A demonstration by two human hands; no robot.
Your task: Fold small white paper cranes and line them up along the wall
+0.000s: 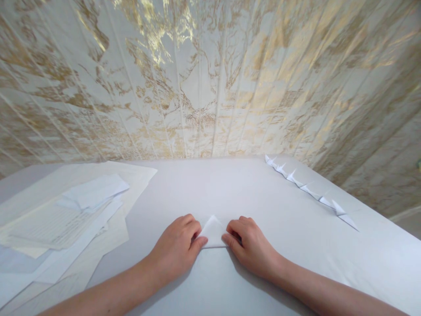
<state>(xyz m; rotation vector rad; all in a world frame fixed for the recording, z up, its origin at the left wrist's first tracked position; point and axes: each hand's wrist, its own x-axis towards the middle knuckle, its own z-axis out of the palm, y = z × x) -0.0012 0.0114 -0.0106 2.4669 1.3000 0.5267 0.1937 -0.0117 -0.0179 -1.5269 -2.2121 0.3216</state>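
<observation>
A small sheet of white paper folded into a triangle [213, 233] lies on the white table in front of me, its peak pointing away and its straight folded edge toward me. My left hand [180, 241] pinches the triangle's left corner between thumb and curled fingers. At the opposite corner my right hand [251, 243] grips the paper the same way, thumb along the near edge. Both corners are hidden under the fingers.
Overlapping loose sheets [82, 224], some printed, cover the table's left side. A row of several small pointed folded-paper pieces [305, 188] runs along the right edge. Behind the white table [210, 184] rises a wall [197, 87] covered in white and gold patterned material.
</observation>
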